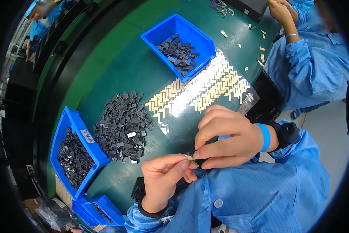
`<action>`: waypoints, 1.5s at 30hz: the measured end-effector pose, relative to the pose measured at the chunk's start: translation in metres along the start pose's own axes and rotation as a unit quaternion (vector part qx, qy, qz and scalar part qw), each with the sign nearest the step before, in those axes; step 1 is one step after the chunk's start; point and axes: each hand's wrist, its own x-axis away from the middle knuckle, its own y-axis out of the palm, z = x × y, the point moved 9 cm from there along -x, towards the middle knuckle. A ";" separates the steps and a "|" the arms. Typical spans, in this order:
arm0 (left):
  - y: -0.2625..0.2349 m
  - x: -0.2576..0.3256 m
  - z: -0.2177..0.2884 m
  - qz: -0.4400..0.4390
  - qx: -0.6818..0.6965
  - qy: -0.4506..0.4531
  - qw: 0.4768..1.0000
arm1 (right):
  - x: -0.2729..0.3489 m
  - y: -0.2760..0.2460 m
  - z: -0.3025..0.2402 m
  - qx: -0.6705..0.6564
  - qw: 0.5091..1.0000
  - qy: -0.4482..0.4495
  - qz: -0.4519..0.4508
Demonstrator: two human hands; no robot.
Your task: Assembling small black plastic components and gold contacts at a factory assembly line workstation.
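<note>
1. Pinching a small pale piece (190,157) between thumb and forefinger of the left hand (164,174), low in the middle of the view, just in front of a blue striped coat (244,186).
2. Meeting that piece with the right hand (229,139), back uppermost, with forefinger and thumb curved in close to it; cannot tell from this angle whether gripping it or merely touching.
3. Wearing a bright blue band (265,138) and a black device (288,134) at the right wrist.
4. Facing a glossy clear sheet (186,101) lined with rows of pale strips (219,85), laid on a green table (104,83).
5. Flanked at left by a loose heap of small black parts (122,126), dotted with a few white pieces.
6. Bordered farther left by a labelled blue bin (99,156) of similar parts and, at lower left, by a smaller blue bin (111,206).
7. Backed by another blue bin (198,37), partly filled with dark pieces, at the sheet's upper edge.
8. Joined at right by a co-worker in blue (295,73), near scattered pale scraps (224,33).
</note>
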 end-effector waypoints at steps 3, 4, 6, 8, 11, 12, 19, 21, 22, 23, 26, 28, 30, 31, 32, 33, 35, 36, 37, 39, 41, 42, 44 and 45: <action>-0.001 0.006 0.016 0.063 -0.140 0.117 0.981 | 0.004 0.008 0.002 0.067 0.997 0.036 -0.020; 0.001 0.006 0.015 0.063 -0.140 0.115 0.981 | 0.006 0.009 0.002 0.066 0.997 0.038 -0.020; 0.004 0.009 0.020 0.078 -0.183 0.153 0.968 | 0.009 0.011 0.007 0.068 0.995 0.066 -0.024; 0.007 0.010 0.021 0.085 -0.204 0.169 0.961 | 0.010 0.011 0.009 0.061 0.995 0.073 -0.027; 0.012 0.012 0.026 0.092 -0.261 0.202 0.939 | 0.011 0.012 0.010 0.055 0.994 0.087 -0.041; 0.014 0.012 0.028 0.091 -0.298 0.215 0.926 | 0.011 0.013 0.010 0.057 0.992 0.096 -0.051; 0.003 0.012 0.015 0.108 -0.229 0.124 0.959 | 0.015 0.025 0.001 0.140 0.982 0.064 -0.107; -0.002 0.011 0.007 0.073 -0.229 0.110 0.964 | 0.018 0.027 0.000 0.179 0.976 0.050 -0.110; 0.000 0.011 0.006 0.071 -0.240 0.103 0.963 | 0.019 0.027 -0.004 0.194 0.973 0.041 -0.115; 0.003 0.009 0.001 0.066 -0.201 0.088 0.973 | 0.020 0.019 -0.006 0.202 0.971 0.047 -0.115; 0.012 0.002 0.000 0.083 -0.155 0.067 0.982 | 0.025 0.009 0.009 0.255 0.943 0.099 -0.190; 0.009 0.002 -0.001 0.087 -0.116 0.067 0.987 | 0.032 -0.035 0.018 0.250 0.946 0.148 -0.144; 0.005 -0.001 -0.007 0.105 -0.076 0.046 0.991 | 0.045 -0.074 0.023 0.382 0.891 0.189 -0.159; 0.004 -0.003 -0.006 0.106 -0.078 0.045 0.990 | 0.053 -0.090 0.023 0.410 0.859 0.232 -0.199; 0.008 -0.006 -0.007 0.087 -0.039 0.044 0.995 | 0.068 -0.103 0.023 0.455 0.803 0.288 -0.254; 0.011 -0.008 -0.009 0.072 0.002 0.046 0.996 | 0.080 -0.112 0.028 0.495 0.770 0.307 -0.259; 0.010 -0.009 -0.010 0.075 0.011 0.053 0.996 | 0.076 -0.108 0.026 0.506 0.783 0.284 -0.223; 0.012 -0.009 -0.011 0.076 0.019 0.055 0.995 | 0.064 -0.098 0.020 0.472 0.827 0.245 -0.182; 0.014 -0.009 -0.013 0.074 0.018 0.053 0.996 | 0.052 -0.083 0.012 0.389 0.886 0.217 -0.129; 0.012 -0.004 -0.010 0.079 0.006 0.071 0.994 | 0.041 -0.044 0.009 0.164 0.961 0.219 -0.051; 0.008 -0.001 -0.010 0.076 0.009 0.077 0.994 | 0.032 -0.013 0.010 0.046 0.974 0.220 0.007; 0.008 0.000 -0.010 0.074 0.012 0.083 0.994 | 0.030 -0.006 0.013 -0.023 0.972 0.229 0.038; 0.009 0.001 -0.009 0.077 -0.013 0.096 0.992 | 0.031 0.006 0.019 -0.082 0.965 0.236 0.076; 0.009 0.002 -0.008 0.081 -0.035 0.107 0.990 | 0.031 0.009 0.019 -0.085 0.966 0.234 0.075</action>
